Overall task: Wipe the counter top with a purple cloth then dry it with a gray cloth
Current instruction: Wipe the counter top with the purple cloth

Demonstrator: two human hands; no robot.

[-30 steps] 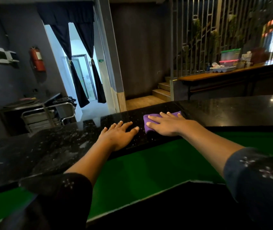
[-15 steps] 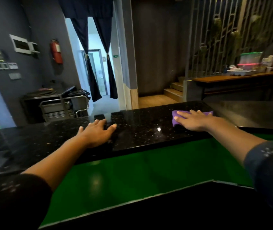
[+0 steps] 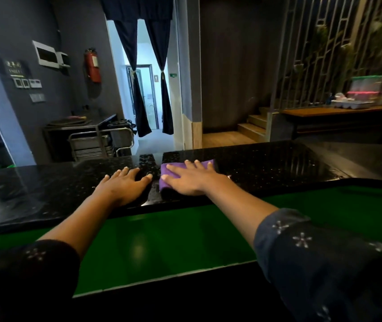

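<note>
My fingers point(image 3: 186, 169) lie flat and spread, right hand point(image 3: 190, 180) pressing the purple cloth point(image 3: 165, 182), its long axis along the counter top point(image 3: 266, 163); left hand point(image 3: 124, 187) rests flat just beside it.

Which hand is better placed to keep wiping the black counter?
Right. The right hand lies flat on the purple cloth; the left hand rests bare on the counter beside it.
</note>
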